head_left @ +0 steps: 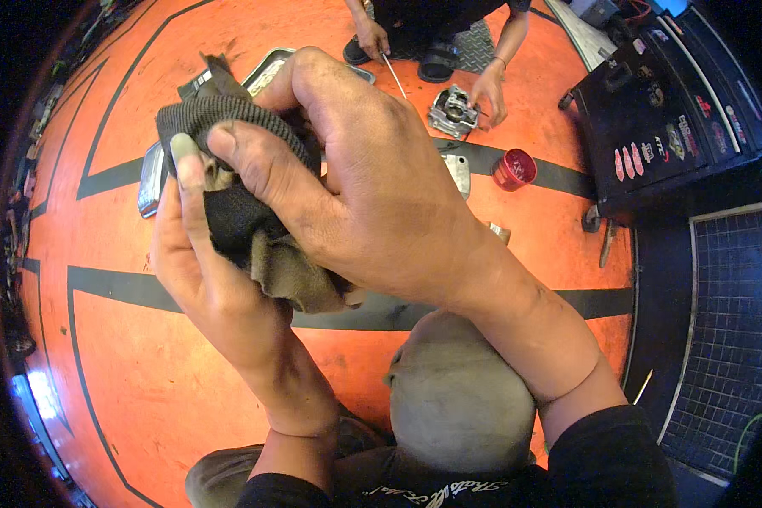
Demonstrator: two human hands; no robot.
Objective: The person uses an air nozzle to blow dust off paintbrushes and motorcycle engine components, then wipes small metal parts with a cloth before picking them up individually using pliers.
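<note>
Two-handed, gripping bunched dark cloth (250,118) within tightly curled fingers (193,179) of left hand (203,267) and right hand (377,182). Note red container (515,171) on orange floor (123,216), far right.

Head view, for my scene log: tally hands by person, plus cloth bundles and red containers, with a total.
Wearer's left hand and right hand: 2
Co-worker's hands: 2
Cloth bundle: 1
Red container: 1
Total: 6

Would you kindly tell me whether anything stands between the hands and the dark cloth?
Nothing visible does: the left hand and the right hand both touch the dark cloth directly.
</note>
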